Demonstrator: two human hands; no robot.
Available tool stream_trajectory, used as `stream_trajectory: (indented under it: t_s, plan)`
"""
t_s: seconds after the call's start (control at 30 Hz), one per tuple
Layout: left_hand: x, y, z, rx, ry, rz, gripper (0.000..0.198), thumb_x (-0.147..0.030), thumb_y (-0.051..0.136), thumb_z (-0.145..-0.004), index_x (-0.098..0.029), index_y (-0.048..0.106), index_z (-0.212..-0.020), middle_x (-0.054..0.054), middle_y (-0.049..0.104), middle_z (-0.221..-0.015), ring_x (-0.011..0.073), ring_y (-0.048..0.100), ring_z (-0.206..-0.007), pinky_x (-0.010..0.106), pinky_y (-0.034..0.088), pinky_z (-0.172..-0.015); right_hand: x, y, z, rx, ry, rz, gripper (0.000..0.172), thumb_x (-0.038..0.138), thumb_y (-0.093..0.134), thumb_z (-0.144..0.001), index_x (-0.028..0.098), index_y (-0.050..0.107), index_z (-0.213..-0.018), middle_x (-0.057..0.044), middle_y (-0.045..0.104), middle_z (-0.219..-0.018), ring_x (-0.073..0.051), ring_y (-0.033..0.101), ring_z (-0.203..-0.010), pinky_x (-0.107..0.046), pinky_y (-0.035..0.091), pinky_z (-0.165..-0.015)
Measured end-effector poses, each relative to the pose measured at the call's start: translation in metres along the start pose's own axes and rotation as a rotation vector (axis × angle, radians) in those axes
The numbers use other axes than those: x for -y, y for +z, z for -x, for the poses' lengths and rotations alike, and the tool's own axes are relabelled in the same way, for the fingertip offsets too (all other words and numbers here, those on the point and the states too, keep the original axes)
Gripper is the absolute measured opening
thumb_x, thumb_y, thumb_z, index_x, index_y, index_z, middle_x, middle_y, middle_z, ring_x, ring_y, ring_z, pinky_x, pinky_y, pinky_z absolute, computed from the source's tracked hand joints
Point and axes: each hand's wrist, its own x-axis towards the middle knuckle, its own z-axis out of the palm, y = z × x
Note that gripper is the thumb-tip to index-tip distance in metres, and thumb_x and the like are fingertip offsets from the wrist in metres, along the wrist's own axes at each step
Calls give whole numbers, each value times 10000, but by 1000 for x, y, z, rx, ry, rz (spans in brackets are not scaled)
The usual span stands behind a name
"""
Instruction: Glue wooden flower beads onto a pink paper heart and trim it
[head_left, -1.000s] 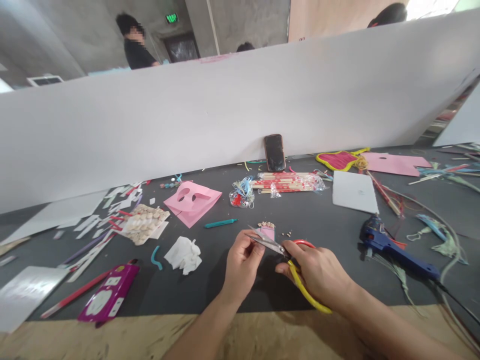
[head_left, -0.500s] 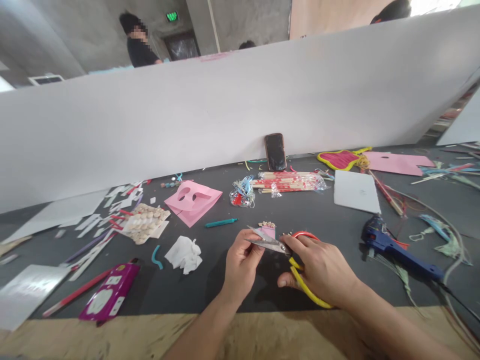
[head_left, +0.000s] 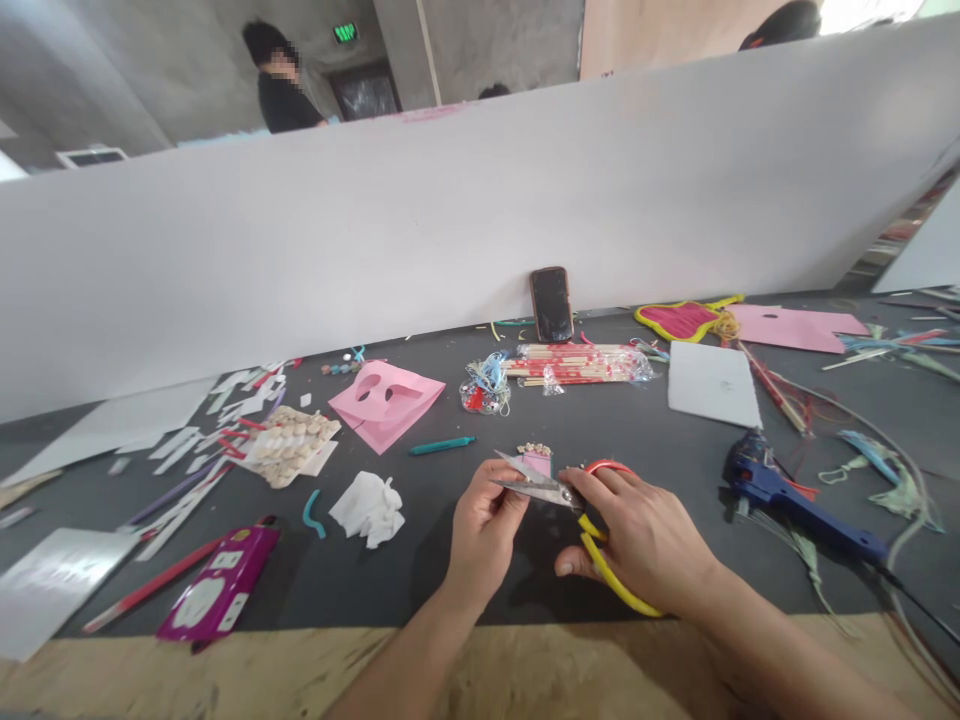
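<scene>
My right hand (head_left: 652,535) grips a pair of scissors (head_left: 619,582) with one yellow and one red handle. Their metal blades stand apart and point left, towards my left hand (head_left: 480,535). The thumb and fingers of that hand are pinched together at the blades, and what lies between them is too small or hidden to make out. Just beyond the blades is a small pink piece (head_left: 536,463) edged with tiny beige beads; whether it touches my fingers I cannot tell. A teal pen (head_left: 442,446) lies behind my left hand.
A blue glue gun (head_left: 802,510) with its cord lies right. Left are crumpled white tissue (head_left: 367,510), a pink paper mask (head_left: 386,400) and a purple packet (head_left: 219,585). Bagged sticks (head_left: 581,364) and a phone (head_left: 551,303) stand before a white partition (head_left: 420,220); people are beyond it.
Both hands and the scissors are almost where they were. Beyond the partition, the person in black has shifted slightly to the right.
</scene>
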Motion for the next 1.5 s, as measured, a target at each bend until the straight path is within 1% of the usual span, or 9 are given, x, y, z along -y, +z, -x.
stream_trajectory:
  t_s: [0.17,0.43,0.53,0.77,0.97,1.07,1.17,1.4,1.5]
  plan:
    - [0,0,0,17,3,-12,101,-197,555,-869,-168,613,-791,32,562,-889,149,534,-826,245,417,-709,0,2,0,0,-12,-14,758,766,457,-755,170,526,-1219,-144,672,-1020,-314,651,-923,-402,518,-695]
    - [-2,0,-1,30,-25,-61,153,-229,548,-873,-158,603,-750,40,556,-875,150,527,-796,242,410,-673,-1,7,1,71,-11,-42,523,581,412,-905,179,522,-1222,-119,697,-994,-275,688,-841,-347,506,-642]
    - [-1,0,0,39,-44,-67,165,-245,541,-880,-159,599,-752,38,549,-874,150,519,-798,240,403,-668,0,9,2,62,-6,-12,495,565,384,-924,177,537,-1190,-102,712,-930,-273,696,-797,-338,489,-603]
    - [0,1,2,53,-133,-74,200,-303,524,-894,-158,586,-770,19,516,-836,116,457,-676,226,364,-589,4,8,5,14,-10,60,462,538,359,-945,165,569,-1117,-64,727,-776,-258,699,-662,-321,416,-502]
    - [-4,1,3,51,-141,-81,225,-336,526,-883,-156,578,-758,31,522,-838,123,459,-679,224,362,-567,6,4,6,7,-4,73,399,511,402,-939,176,595,-1035,-50,711,-703,-242,689,-625,-302,379,-480]
    - [-5,2,2,33,-126,-70,223,-333,543,-869,-153,573,-741,34,528,-859,118,460,-673,225,376,-576,5,4,4,8,8,51,415,525,403,-933,181,588,-1071,-70,723,-778,-238,691,-669,-293,395,-498]
    - [-6,3,0,14,-129,-35,182,-329,563,-858,-156,586,-806,35,544,-869,123,484,-688,229,401,-599,2,4,2,27,10,27,470,576,389,-918,188,575,-1107,-78,720,-828,-245,688,-707,-297,415,-519]
    - [-4,3,0,-5,-90,-26,167,-325,568,-862,-166,584,-815,24,550,-833,115,491,-657,225,404,-582,1,0,1,17,1,27,704,745,439,-788,177,537,-1193,-110,708,-925,-285,682,-795,-341,472,-599]
    - [-1,1,1,-5,-49,-22,149,-300,560,-869,-168,592,-806,27,544,-850,114,490,-657,227,401,-578,1,0,0,7,1,29,750,778,444,-754,181,534,-1199,-121,702,-967,-287,680,-813,-346,483,-617]
